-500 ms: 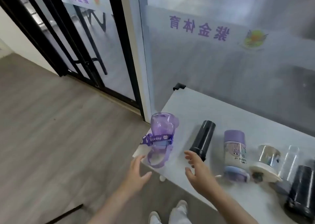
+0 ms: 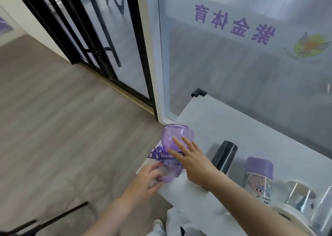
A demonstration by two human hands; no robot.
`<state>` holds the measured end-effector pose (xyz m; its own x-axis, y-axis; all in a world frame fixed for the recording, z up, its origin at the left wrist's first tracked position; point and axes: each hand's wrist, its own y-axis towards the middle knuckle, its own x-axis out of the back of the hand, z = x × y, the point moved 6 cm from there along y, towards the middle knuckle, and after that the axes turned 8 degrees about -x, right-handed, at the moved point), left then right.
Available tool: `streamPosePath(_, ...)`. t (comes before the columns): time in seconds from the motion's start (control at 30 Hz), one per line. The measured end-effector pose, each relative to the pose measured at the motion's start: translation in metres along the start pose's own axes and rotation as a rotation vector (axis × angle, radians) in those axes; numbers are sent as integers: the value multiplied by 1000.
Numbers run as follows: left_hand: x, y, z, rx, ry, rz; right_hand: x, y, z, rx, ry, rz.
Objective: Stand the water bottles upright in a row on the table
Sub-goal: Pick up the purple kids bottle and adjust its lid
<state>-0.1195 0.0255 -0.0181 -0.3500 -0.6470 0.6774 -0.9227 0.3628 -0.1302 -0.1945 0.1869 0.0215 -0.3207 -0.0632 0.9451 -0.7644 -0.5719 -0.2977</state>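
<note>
Purple bottle [image 2: 177, 140] lies at the table's [image 2: 233, 128] left corner; your right hand [image 2: 190, 156] rests open on it, left hand [image 2: 145, 178] fingering its handle loop. Close both, tip it upright.

We see a translucent purple plastic bottle [image 2: 177, 137] with a darker purple strap printed in white lettering [image 2: 161, 155]; a matt black cylindrical flask [image 2: 223, 156]; a white cartoon-printed bottle with a lilac cap [image 2: 258, 174]; a clear plastic cup with a white lid [image 2: 298, 198]; a pale grey table [image 2: 224, 124]; a grey wood-grain floor [image 2: 53, 119].
</note>
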Motion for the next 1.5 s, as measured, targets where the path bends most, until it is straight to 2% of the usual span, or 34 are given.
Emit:
streamPosePath(0.13, 13, 16, -12, -31, -79, -50, -13, 5, -13, 16, 38, -61)
streamPosePath(0.3, 39, 47, -37, -30, -138, -109, -11, 5, -33, -12, 288, -165)
streamPosePath(0.37, 53, 59, -45, -25, -140, -123, 0, -1, -44, -74, 422, -255)
streamPosePath(0.57, 99, 110, -74, -37, -135, -192, 23, -8, -67, -278, 793, -335)
streamPosePath(0.77, 118, 176, -109, -214, -134, -68, 33, 4, -87, -499, 1145, -341)
streamPosePath(0.93, 117, 211, -106, -265, -142, 58, 31, 13, -103, -623, 1212, -411)
streamPosePath(1.1, 104, 214, -55, -173, -270, 68, 35, 13, -106, -704, 1217, -592)
streamPosePath(1.27, 74, 230, -27, -129, -420, 161, 30, 22, -116, -741, 1278, -759)
streamPosePath(1.5, 60, 279, -29, -140, -654, 75, 40, 40, -130, -750, 1288, -873)
